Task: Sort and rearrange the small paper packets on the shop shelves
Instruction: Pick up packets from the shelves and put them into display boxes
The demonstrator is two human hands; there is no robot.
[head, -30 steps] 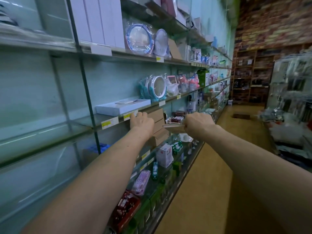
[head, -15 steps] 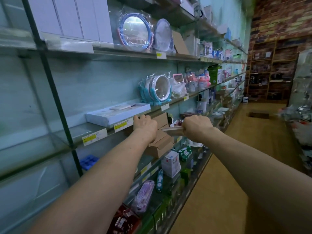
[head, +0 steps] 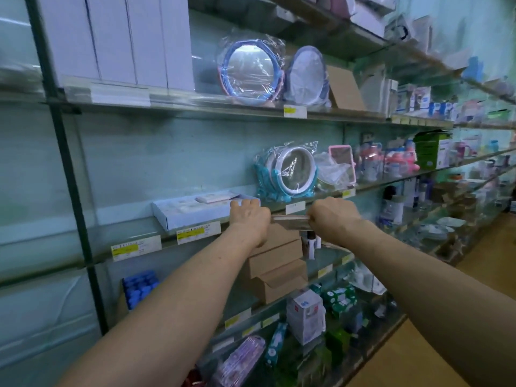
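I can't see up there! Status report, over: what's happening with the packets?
Right grip holds packet stack by one end. Left grip at other end, hold hidden. White box beside left grip, brown boxes below.

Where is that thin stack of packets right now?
Head view, centre: the stack of packets spans between the left hand and the right hand, which grips it, just below the teal-framed mirror and above the brown boxes.
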